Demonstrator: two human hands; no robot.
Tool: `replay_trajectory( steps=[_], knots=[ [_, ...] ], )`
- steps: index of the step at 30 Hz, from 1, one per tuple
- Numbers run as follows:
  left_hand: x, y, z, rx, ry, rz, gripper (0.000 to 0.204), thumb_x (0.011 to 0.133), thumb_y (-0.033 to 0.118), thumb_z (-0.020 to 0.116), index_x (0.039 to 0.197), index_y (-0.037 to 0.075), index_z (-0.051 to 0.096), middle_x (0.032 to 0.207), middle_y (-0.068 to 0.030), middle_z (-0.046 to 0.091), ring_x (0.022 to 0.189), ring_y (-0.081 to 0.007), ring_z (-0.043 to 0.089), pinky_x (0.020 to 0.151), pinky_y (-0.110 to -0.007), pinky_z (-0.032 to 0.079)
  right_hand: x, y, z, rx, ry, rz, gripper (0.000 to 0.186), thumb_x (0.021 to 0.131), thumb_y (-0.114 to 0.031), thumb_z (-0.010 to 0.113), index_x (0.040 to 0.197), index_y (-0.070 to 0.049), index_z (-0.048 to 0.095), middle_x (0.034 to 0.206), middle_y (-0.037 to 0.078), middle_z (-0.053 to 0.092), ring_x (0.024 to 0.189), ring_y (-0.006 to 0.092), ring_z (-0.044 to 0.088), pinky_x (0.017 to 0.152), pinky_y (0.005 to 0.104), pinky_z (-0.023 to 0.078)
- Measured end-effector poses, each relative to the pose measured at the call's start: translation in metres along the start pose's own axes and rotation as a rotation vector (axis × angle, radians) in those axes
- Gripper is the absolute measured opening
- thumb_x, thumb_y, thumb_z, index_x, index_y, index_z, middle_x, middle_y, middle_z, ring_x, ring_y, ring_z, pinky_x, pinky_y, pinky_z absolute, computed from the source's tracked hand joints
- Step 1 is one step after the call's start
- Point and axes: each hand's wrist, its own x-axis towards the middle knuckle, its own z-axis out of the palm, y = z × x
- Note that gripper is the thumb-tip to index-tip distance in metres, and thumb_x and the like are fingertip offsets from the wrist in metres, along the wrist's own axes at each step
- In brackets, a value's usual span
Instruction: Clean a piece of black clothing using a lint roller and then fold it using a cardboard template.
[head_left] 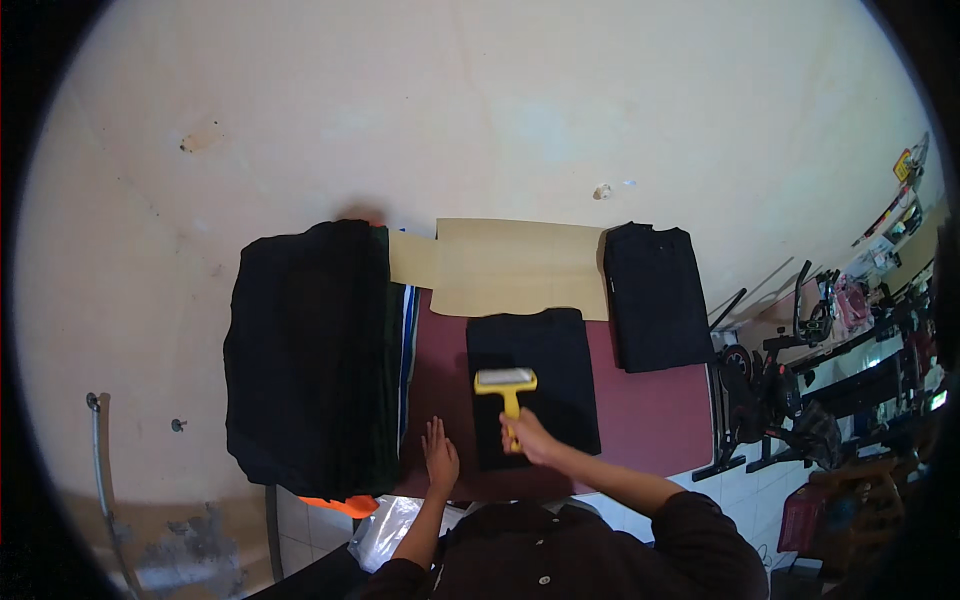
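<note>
A folded black garment [540, 345] lies flat on the maroon tabletop [650, 420] before me. My right hand [528, 437] is closed around the yellow handle of a lint roller [505, 379], whose white roll is over the middle of the garment; I cannot tell whether it touches the cloth. To the left of the garment, my left hand [439, 462] has its fingers stretched out, at the table's near side. It holds nothing and is close to a tall stack of dark folded clothes [310, 350].
Brown cardboard [520, 265] lies along the table's far side, against the wall. More folded black clothes [655, 300] sit at the far right corner. A clear plastic bag [388, 532] shows below the near edge. An exercise bike [765, 385] stands right of the table.
</note>
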Motion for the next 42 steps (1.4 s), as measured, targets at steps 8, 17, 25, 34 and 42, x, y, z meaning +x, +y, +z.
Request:
replay_trajectory(
  steps=[8, 17, 25, 34, 42],
  knots=[
    [-0.002, 0.028, 0.007, -0.012, -0.101, 0.06, 0.048, 0.09, 0.008, 0.039, 0.137, 0.001, 0.03, 0.143, -0.0142, 0.03, 0.134, -0.0301, 0.025, 0.109, -0.047, 0.017, 0.082, -0.019, -0.025, -0.277, 0.348, -0.049, 0.024, 0.091, -0.02, 0.052, 0.089, -0.004, 0.033, 0.065, 0.006, 0.045, 0.049, 0.0128, 0.047, 0.038, 0.0277, 0.04],
    [-0.01, 0.037, 0.017, -0.008, -0.183, 0.133, 0.05, 0.09, 0.013, 0.04, 0.138, 0.003, 0.029, 0.145, -0.013, 0.027, 0.135, -0.0294, 0.023, 0.109, -0.049, 0.016, 0.037, 0.038, -0.028, -0.233, 0.294, 0.064, 0.023, 0.091, -0.021, 0.052, 0.088, -0.005, 0.035, 0.066, 0.005, 0.047, 0.049, 0.0129, 0.047, 0.038, 0.0275, 0.04],
    [-0.025, 0.027, 0.027, 0.276, -0.3, 0.236, 0.056, 0.093, 0.028, 0.04, 0.141, 0.008, 0.022, 0.148, -0.0095, 0.019, 0.137, -0.0269, 0.017, 0.108, -0.052, 0.013, -0.032, 0.088, -0.031, -0.032, 0.194, 0.199, 0.023, 0.09, -0.021, 0.053, 0.081, -0.005, 0.039, 0.059, 0.004, 0.045, 0.045, 0.0131, 0.045, 0.037, 0.0272, 0.035],
    [-0.028, 0.025, 0.031, 0.346, -0.295, 0.199, 0.055, 0.094, 0.034, 0.035, 0.142, 0.011, 0.021, 0.149, -0.0079, 0.018, 0.137, -0.0267, 0.016, 0.108, -0.052, 0.011, -0.075, 0.114, -0.048, -0.076, 0.036, 0.318, 0.022, 0.091, -0.019, 0.052, 0.074, -0.007, 0.045, 0.06, 0.001, 0.046, 0.05, 0.0104, 0.046, 0.046, 0.0258, 0.039],
    [-0.027, 0.025, 0.032, 0.317, -0.3, 0.195, 0.055, 0.094, 0.033, 0.036, 0.142, 0.011, 0.022, 0.149, -0.0081, 0.018, 0.137, -0.0271, 0.016, 0.108, -0.053, 0.01, -0.085, 0.095, -0.052, 0.095, 0.009, 0.466, 0.018, 0.092, -0.019, 0.052, 0.08, -0.007, 0.045, 0.067, 0.002, 0.047, 0.055, 0.0111, 0.047, 0.049, 0.0256, 0.041]
  ],
)
